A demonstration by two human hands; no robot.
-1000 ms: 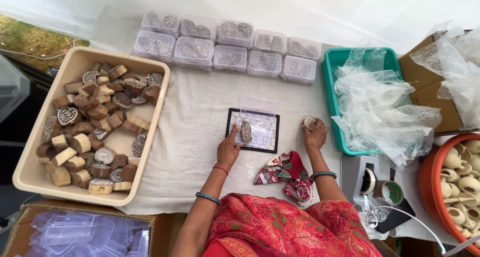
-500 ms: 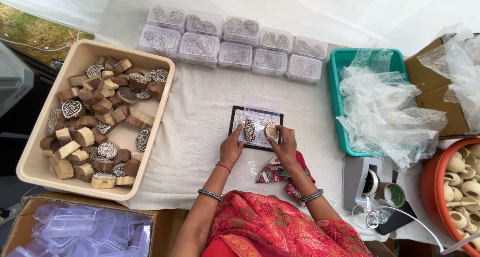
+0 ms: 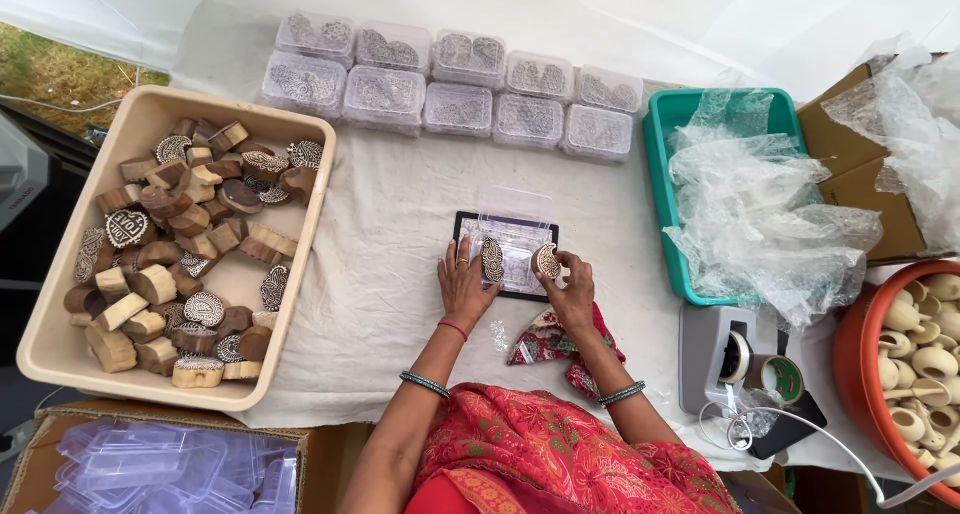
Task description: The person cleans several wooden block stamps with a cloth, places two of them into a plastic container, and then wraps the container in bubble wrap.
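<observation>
On the white cloth-covered table [image 3: 390, 224], near the middle, lies a small clear plastic box [image 3: 508, 254] with a dark rim, flat and rectangular, glossy against the wrinkled cloth. The left hand [image 3: 462, 284] rests at the box's 8 o'clock corner, its fingers closed lightly on an oval carved wooden stamp [image 3: 492, 259] that stands on the box's left half, patterned face showing. The right hand [image 3: 570, 289] sits at the box's 4 o'clock corner and pinches a second, rounder carved stamp [image 3: 546, 261] between thumb and fingertips, at the box's right edge; whether it touches the box I cannot tell. At 9 o'clock from the box a beige plastic tub [image 3: 60, 344] holds a heap of rough brown wooden blocks, many with carved lacy faces. At 12 o'clock two rows of lidded clear boxes [image 3: 450, 84] with patterned contents line the far edge. At 3 o'clock a teal bin [image 3: 664, 174] overflows with crinkled bubble wrap [image 3: 770, 204]. At 4 o'clock stand a grey tape dispenser [image 3: 715, 359] and an orange tub [image 3: 850, 364] of pale clay pots. A red patterned cloth [image 3: 545, 339] lies just beneath the right wrist, and at 8 o'clock a cardboard carton [image 3: 150, 464] holds empty clear boxes.
</observation>
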